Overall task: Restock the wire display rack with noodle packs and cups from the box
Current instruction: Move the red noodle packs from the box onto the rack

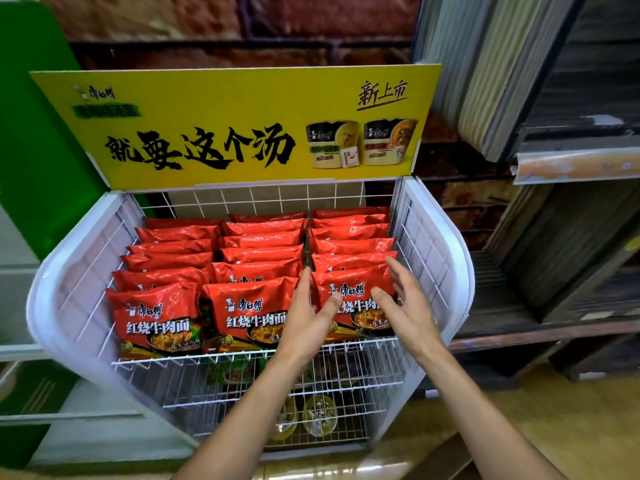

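Observation:
The white wire display rack (433, 251) holds three rows of red noodle packs on its top shelf. My left hand (306, 317) reaches in between the middle and right rows, its straight fingers against the left edge of the front right pack (353, 289). My right hand (407, 303) lies with straight fingers on that pack's right side. The front middle pack (252, 310) and front left pack (156, 317) stand upright against the front wire. Noodle cups (318, 414) sit on a lower shelf, seen through the wires. The box is out of view.
A yellow sign (235, 129) stands above the rack's back. A green cabinet (38, 161) is to the left, dark wooden shelving (571, 237) to the right. A brick wall (242, 26) is behind.

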Available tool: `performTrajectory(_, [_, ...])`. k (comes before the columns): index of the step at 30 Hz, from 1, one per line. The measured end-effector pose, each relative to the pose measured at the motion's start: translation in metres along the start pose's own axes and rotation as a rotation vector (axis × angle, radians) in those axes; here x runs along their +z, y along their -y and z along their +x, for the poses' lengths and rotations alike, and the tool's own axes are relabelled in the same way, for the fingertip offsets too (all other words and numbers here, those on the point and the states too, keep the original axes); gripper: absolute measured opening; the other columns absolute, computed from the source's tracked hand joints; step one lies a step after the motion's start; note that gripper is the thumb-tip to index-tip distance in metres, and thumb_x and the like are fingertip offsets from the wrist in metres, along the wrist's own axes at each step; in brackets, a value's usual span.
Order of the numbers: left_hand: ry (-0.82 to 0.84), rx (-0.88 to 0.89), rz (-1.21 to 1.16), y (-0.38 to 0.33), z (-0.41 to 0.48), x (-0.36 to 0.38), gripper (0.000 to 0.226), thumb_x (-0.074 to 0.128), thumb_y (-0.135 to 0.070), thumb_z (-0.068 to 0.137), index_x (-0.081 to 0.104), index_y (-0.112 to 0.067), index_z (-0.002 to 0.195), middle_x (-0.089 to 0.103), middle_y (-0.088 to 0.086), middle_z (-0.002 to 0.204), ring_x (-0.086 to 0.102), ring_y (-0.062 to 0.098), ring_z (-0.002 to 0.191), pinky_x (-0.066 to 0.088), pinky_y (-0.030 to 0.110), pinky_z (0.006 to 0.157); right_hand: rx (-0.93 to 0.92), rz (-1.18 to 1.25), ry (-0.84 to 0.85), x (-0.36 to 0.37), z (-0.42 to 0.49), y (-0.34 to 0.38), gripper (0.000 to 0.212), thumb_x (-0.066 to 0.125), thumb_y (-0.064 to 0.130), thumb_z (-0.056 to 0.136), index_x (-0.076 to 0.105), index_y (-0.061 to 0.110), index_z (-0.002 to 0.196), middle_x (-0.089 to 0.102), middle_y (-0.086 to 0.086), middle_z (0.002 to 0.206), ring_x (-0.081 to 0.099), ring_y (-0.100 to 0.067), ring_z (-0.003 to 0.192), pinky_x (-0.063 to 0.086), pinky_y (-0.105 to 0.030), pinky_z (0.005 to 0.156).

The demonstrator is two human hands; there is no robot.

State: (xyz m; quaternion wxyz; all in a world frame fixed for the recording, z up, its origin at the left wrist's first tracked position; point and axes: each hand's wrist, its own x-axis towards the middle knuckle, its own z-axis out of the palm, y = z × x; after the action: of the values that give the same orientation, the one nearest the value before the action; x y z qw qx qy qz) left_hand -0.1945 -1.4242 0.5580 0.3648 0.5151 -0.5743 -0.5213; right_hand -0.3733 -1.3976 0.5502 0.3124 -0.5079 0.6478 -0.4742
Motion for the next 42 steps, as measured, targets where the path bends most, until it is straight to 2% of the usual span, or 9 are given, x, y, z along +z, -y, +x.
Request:
performTrajectory(4, [-0.074,0.07,0.07,-0.017,0.004,-0.018,0.07,0.061,-0.029,0.1,0.023,-0.031,0.159,0.036,-0.007,0.158,0.048,-0.005,0.12,0.037,0.026,0.106,-0.064,0.003,0.092,0.015,0.008,0.02,0.063,0.064,0.028,0.097,0.035,0.037,0.153,0.038,0.009,0.156,0.041,-0.009,0.138,0.038,-0.035,0.112])
performTrajectory(9, [-0.207,0.133,0.233,-0.018,0.016,-0.052,0.042,0.059,-0.022,0.101,0.054,-0.023,0.143,0.061,-0.007,0.124,0.056,0.001,0.109,0.042,0.008,0.087,-0.106,-0.123,0.145,0.041,0.028,0.035,0.042,0.062,0.024,0.099,0.055,0.03,0.14,0.057,0.006,0.136,0.055,0.004,0.109,0.042,-0.005,0.084])
performTrajectory(14, [-0.29,0.178,0.421,-0.014,0.028,-0.088,0.03,0.06,-0.02,0.1,0.067,-0.02,0.129,0.065,-0.005,0.126,0.056,0.008,0.117,0.039,0.015,0.095,-0.153,-0.238,0.161,0.066,0.047,0.049,0.029,0.059,0.026,0.1,0.066,0.026,0.128,0.064,0.005,0.131,0.058,-0.01,0.12,0.045,-0.03,0.104])
performTrajectory(17, [-0.331,0.181,0.554,-0.008,0.038,-0.111,0.029,0.061,-0.022,0.099,0.069,-0.021,0.127,0.066,0.0,0.129,0.055,0.02,0.125,0.044,0.035,0.107,-0.157,-0.338,0.199,0.079,0.056,0.055,0.028,0.058,0.028,0.1,0.067,0.025,0.127,0.065,0.005,0.131,0.056,-0.012,0.122,0.045,-0.032,0.104])
performTrajectory(19, [-0.329,0.146,0.629,-0.003,0.043,-0.126,0.028,0.062,-0.025,0.098,0.069,-0.022,0.126,0.067,0.001,0.125,0.055,0.022,0.123,0.046,0.042,0.106,-0.178,-0.416,0.214,0.089,0.061,0.057,0.029,0.059,0.03,0.1,0.066,0.025,0.128,0.065,0.005,0.131,0.053,-0.015,0.126,0.044,-0.036,0.107])
performTrajectory(25, [-0.209,0.146,0.807,0.007,0.042,-0.139,0.029,0.069,-0.038,0.093,0.071,-0.024,0.118,0.065,-0.001,0.114,0.057,0.018,0.112,0.043,0.042,0.103,-0.182,-0.6,0.204,0.109,0.069,0.059,0.036,0.059,0.028,0.099,0.059,0.026,0.136,0.07,-0.005,0.118,0.052,-0.025,0.122,0.044,-0.039,0.101])
performTrajectory(31, [-0.188,0.199,0.934,0.014,0.045,-0.13,0.022,0.07,-0.036,0.092,0.072,-0.031,0.113,0.065,-0.006,0.118,0.054,0.017,0.116,0.033,0.036,0.099,-0.178,-0.615,0.138,0.117,0.075,0.059,0.018,0.063,0.019,0.097,0.071,0.026,0.112,0.073,-0.002,0.098,0.057,-0.024,0.108,0.04,-0.036,0.094])
performTrajectory(38, [-0.263,0.243,0.872,0.016,0.047,-0.112,0.01,0.068,-0.031,0.094,0.073,-0.03,0.103,0.067,-0.007,0.11,0.054,0.017,0.117,0.032,0.036,0.097,-0.124,-0.582,0.144,0.107,0.078,0.062,0.022,0.062,0.018,0.097,0.07,0.025,0.117,0.074,0.002,0.109,0.065,-0.02,0.11,0.047,-0.045,0.105])
performTrajectory(42, [-0.252,0.232,0.881,0.019,0.05,-0.116,0.011,0.068,-0.033,0.094,0.073,-0.03,0.103,0.067,-0.007,0.113,0.053,0.018,0.119,0.031,0.038,0.098,-0.13,-0.596,0.165,0.108,0.078,0.063,0.023,0.058,0.034,0.1,0.07,0.025,0.118,0.073,0.003,0.116,0.064,-0.022,0.115,0.045,-0.047,0.107])
